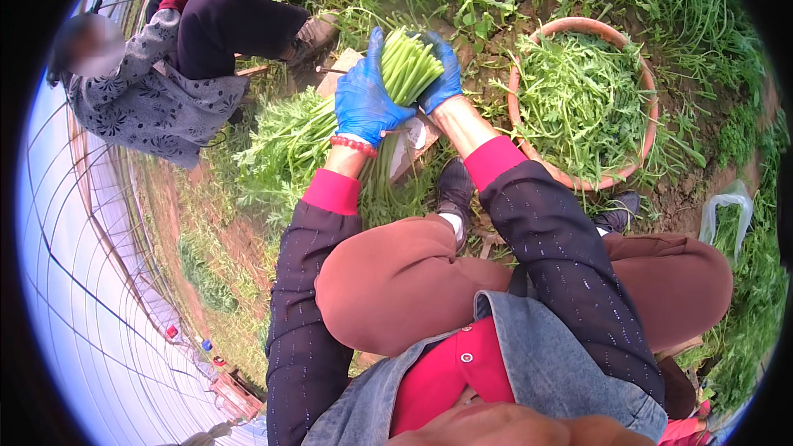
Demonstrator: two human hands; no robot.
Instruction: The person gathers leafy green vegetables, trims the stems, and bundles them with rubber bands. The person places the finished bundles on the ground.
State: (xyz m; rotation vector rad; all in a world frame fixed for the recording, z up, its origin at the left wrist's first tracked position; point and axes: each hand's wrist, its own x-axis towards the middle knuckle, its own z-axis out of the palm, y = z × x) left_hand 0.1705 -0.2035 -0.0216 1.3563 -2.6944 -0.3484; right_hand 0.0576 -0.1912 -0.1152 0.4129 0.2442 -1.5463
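Note:
My left hand (370, 99), in a blue glove with a red bead bracelet at the wrist, grips one side of a bunch of leafy green stems (409, 68). My right hand (445, 71), gloved in blue too, wraps the other side, its fingers partly hidden behind the stems. The pale cut ends point up between both hands. More leafy greens (279, 136) spread to the left of and below my left hand. Under the bunch shows part of a block or board (422, 139) with something white on it. A thin rod (330, 70) sticks out left of my left hand.
A round orange-brown tub (652, 99) full of loose leaves stands right of my hands, by my shoes. Another person (155, 74) with blue gloves sits at the upper left. A clear plastic bag (728, 201) lies at the right. Plants grow along the top; a greenhouse frame (93, 210) curves along the left.

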